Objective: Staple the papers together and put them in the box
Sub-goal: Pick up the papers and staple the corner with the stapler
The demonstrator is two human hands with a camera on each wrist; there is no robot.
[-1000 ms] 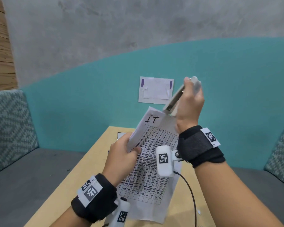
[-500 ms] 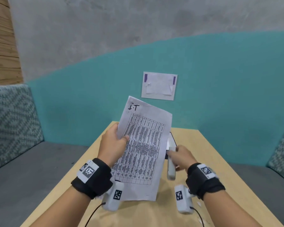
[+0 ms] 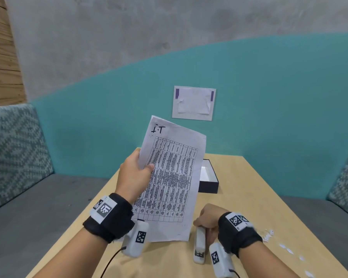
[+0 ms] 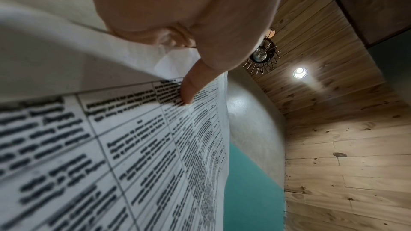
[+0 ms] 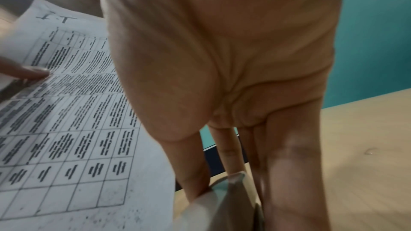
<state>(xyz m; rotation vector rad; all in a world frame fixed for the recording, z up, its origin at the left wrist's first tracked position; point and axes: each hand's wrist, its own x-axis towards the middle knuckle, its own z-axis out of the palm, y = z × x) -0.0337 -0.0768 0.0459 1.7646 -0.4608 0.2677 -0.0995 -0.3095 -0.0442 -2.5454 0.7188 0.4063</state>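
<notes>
My left hand [image 3: 147,167] holds up a sheaf of printed papers [image 3: 173,177] marked "I.T", gripped by the left edge. Its thumb [image 4: 191,90] presses on the front sheet of the papers [image 4: 155,147]. Low at the right, my right hand [image 3: 203,221] grips the far end of a white stapler [image 3: 199,245], which lies on the wooden table [image 3: 249,187]. In the right wrist view the stapler [image 5: 224,205] sits between thumb and fingers of my right hand [image 5: 231,187], beside the papers [image 5: 77,111]. An open dark box [image 3: 209,177] with a white inside stands behind the papers, partly hidden by them.
Small white paper scraps [image 3: 269,233] lie on the table's right side. A white note [image 3: 193,103] is taped to the teal wall. Grey benches with patterned cushions [image 3: 14,153] flank the table. A wire trails from my left wrist.
My right hand has carried the stapler from the papers' top right corner down to the table. The left hand still holds the papers upright, now a little lower.
</notes>
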